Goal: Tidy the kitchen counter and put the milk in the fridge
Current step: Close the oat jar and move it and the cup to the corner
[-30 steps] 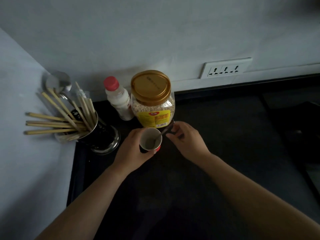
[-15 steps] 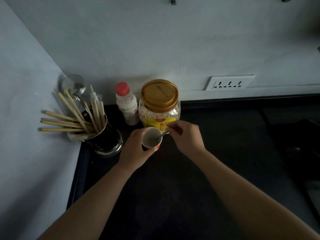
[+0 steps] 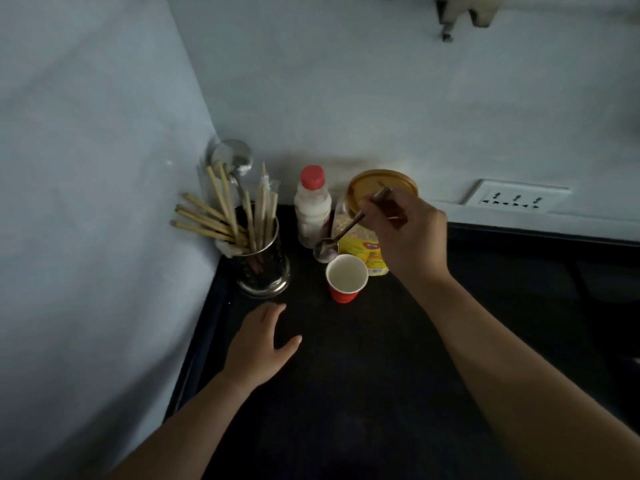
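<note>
While right fingers (image 3: 373, 206) pinch spoon (image 3: 347, 229), left fingers (image 3: 273, 312) relaxed, milk bottle (image 3: 311, 211) white, red-capped, upright

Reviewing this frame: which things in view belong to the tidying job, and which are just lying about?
Part of the job: milk bottle; spoon, held by the right hand; red cup; oat jar.
Just lying about: utensil holder with chopsticks; wall socket.

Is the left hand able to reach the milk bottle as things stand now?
Probably yes: the left hand is open and empty, and a gap between the utensil holder and the red cup leads to the milk bottle.
</note>
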`<state>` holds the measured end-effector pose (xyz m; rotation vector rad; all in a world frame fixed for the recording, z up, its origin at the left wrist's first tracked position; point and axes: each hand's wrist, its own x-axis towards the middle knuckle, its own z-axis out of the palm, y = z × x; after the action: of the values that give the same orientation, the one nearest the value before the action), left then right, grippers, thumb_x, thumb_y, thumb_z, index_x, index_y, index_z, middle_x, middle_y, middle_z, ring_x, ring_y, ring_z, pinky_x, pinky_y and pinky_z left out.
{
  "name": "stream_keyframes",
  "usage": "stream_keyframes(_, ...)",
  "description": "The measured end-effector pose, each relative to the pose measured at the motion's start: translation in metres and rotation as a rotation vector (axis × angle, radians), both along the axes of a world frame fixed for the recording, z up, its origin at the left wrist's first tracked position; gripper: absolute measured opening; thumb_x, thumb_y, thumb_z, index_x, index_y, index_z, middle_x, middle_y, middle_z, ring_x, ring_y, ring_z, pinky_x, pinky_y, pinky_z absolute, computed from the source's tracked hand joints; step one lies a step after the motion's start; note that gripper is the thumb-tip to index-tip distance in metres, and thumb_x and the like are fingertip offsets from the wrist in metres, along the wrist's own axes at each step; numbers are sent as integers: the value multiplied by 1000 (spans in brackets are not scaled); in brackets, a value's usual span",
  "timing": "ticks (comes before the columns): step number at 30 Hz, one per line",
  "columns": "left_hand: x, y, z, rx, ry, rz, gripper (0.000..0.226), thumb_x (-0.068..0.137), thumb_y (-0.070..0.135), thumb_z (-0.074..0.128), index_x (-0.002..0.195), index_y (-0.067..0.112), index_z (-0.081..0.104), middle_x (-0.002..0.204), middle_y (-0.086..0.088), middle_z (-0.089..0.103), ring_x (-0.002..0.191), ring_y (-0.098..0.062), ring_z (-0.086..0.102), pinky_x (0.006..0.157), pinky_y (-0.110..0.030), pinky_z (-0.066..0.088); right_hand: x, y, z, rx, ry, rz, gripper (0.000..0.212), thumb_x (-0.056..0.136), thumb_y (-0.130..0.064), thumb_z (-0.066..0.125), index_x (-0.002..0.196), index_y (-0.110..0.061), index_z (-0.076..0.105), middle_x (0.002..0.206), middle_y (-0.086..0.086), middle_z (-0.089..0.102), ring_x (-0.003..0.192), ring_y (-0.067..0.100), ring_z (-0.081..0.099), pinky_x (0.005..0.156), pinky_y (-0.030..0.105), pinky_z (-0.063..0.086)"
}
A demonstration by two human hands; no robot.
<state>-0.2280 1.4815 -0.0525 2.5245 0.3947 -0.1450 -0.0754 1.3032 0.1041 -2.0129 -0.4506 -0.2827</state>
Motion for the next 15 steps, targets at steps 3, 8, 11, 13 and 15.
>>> stream_keyframes(3, -14, 11, -10, 0, 14, 7, 75, 79, 52, 60, 141, 22, 32, 151, 0, 26, 140, -14, 21, 112, -29, 25, 2, 31, 12, 62, -16, 12, 12, 83, -27, 66, 85, -15, 67, 73, -4, 68, 68, 9, 66, 65, 30, 54)
stream_keyframes(8, -12, 23, -25, 31, 27, -13, 80, 78, 54, 61, 143, 22, 29, 155, -2, 19, 143, -19, 14, 116, -40, 21, 7, 76, 18, 74, -34, 80, 13, 85, -23, 65, 87, -10, 68, 77, -1, 70, 70, 8, 65, 64, 26, 53)
stream_keyframes(11, -14, 26, -35, 93, 25, -49, 76, 81, 57, 53, 144, 24, 26, 157, -2, 13, 144, -20, 8, 117, -45, 15, 7, 92, 15, 59, -51, 102, 12, 85, -22, 65, 86, -11, 68, 77, -2, 69, 70, 7, 63, 65, 23, 52)
stream_keyframes(13, -17, 26, -41, 125, 14, -69, 75, 82, 62, 42, 145, 25, 23, 158, -2, 9, 144, -18, 2, 116, -43, 8, 7, 99, 6, 33, -42, 117, 14, 84, -24, 65, 85, -11, 68, 78, 0, 70, 70, 9, 64, 65, 26, 53)
stream_keyframes(15, -20, 26, -47, 138, -17, -72, 75, 81, 65, 33, 144, 26, 24, 157, -2, 10, 143, -16, -1, 113, -41, 4, 5, 103, -6, -1, -3, 150, 14, 84, -25, 66, 87, -11, 68, 79, 4, 71, 71, 14, 65, 65, 33, 55)
